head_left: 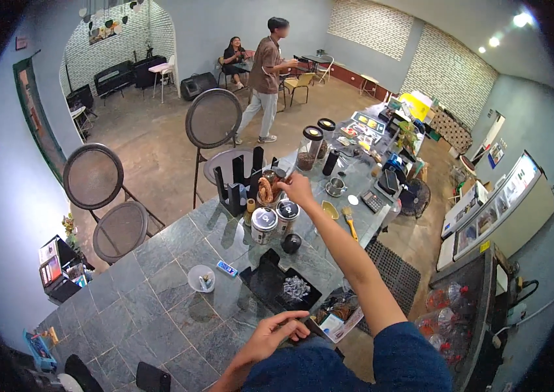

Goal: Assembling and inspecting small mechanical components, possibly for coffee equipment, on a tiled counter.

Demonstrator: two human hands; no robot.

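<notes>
Across the grey tiled counter we stretch our right hand toward its far edge, fingers curled on a brown ring-shaped thing above two steel-lidded canisters; near the front edge our left hand pinches something too small to tell

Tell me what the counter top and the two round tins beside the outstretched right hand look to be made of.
The counter top looks like grey stone or slate tile: matt square slabs with visible joints and mottled tone. The two tins seem to be metal: silvery lids catch the light, though their sides carry dark printed wraps, so the body material is less sure. The right hand reaches just beyond them.
</notes>
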